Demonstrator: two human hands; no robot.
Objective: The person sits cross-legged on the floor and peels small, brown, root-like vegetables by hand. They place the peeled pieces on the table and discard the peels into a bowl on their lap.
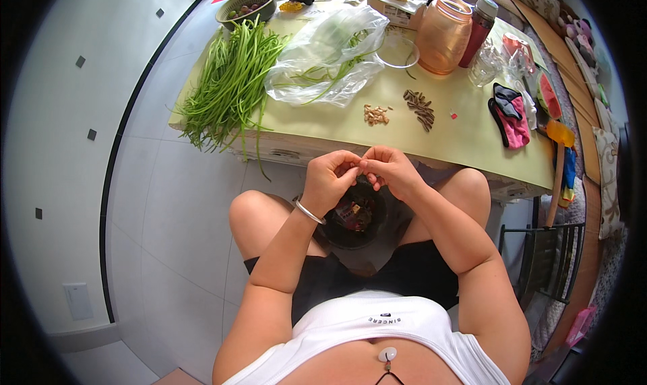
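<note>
My left hand (330,176) and my right hand (391,171) meet fingertip to fingertip just off the table's front edge. Both are closed in a pinch; whatever lies between the fingers is too small to make out. Below them, between my knees, stands a dark waste bin (354,216) with scraps inside. On the table (310,130) beyond my hands lies a small pile of pale shelled kernels (376,115). Just to its right is a pile of dark, striped sunflower seeds (420,109) in their shells.
Long green vegetable stalks (232,82) overhang the table's left front edge, beside a clear plastic bag (327,61). A basket (246,6) stands behind. At the back right are an orange jar (445,35) and a red flask (478,31). Pink-and-grey socks (511,115) lie further right.
</note>
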